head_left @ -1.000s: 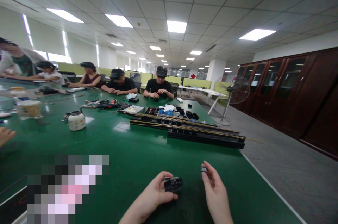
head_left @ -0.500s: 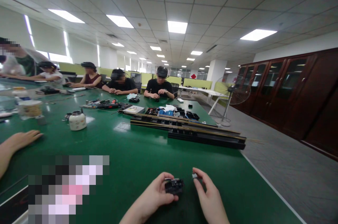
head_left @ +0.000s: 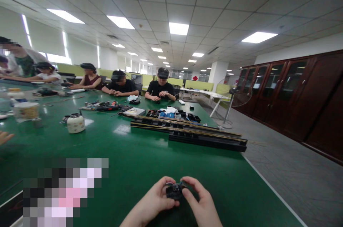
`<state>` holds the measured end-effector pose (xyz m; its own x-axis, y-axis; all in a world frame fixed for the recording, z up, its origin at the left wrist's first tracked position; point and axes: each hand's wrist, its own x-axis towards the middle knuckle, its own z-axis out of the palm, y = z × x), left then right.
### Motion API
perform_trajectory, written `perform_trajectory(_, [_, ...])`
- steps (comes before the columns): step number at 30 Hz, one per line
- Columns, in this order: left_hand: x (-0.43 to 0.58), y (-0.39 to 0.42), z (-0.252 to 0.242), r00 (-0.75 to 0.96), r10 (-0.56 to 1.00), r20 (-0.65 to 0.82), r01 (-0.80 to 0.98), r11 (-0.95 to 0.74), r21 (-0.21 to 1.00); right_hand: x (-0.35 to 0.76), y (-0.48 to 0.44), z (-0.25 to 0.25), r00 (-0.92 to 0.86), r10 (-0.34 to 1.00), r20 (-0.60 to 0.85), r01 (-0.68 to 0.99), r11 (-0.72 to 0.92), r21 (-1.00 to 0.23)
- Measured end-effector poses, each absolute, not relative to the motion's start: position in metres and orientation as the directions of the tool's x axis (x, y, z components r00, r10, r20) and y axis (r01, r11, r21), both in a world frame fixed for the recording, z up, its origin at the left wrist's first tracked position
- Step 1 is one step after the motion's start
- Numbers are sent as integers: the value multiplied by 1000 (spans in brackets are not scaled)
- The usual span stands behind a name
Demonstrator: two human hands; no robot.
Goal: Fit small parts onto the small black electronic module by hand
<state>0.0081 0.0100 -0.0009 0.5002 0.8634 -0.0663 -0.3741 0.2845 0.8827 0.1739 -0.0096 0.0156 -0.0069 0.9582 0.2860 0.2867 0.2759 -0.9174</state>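
Observation:
A small black plastic part (head_left: 174, 191) with a recessed, box-like shape is held in my left hand (head_left: 158, 198), thumb below and fingers behind it. My right hand (head_left: 198, 198) is closed at the part's right end, its index finger and thumb touching or nearly touching that end. The small grey piece it pinches is mostly hidden between the fingertips and the black part. Both hands are just above the green table (head_left: 128, 170), close to its near edge.
Long black rails with thin brass-coloured rods (head_left: 187, 130) lie across the table ahead. A white jar (head_left: 76, 123) stands to the left. A co-worker's hand (head_left: 5, 137) shows at the left edge. Several people sit opposite. A pixelated area covers the lower left.
My right hand has moved left with the small grey piece, up to the black part in my left hand. The co-worker's hand at the left has drawn back towards the frame edge.

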Motion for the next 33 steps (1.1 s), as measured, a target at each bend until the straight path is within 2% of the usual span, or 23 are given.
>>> perform_trajectory(8, [7,12,-5,518,855,-10,-419,265,869,174,-8,12,-105,931,350,389,362,-847])
perform_trajectory(12, [7,14,-8,492,869,-50,-360,256,897,175,-7,12,-237,929,284,477,366,-799])
perform_trajectory(17, [7,12,-4,499,864,-62,-371,278,886,177,-6,11,-267,930,254,506,360,-784])
perform_trajectory(24, [6,7,2,522,852,-46,-393,288,873,174,-10,16,-250,940,230,450,324,-832])
perform_trajectory(33, [3,13,-8,523,846,-100,-401,348,847,175,-5,4,-123,981,152,210,175,-962])
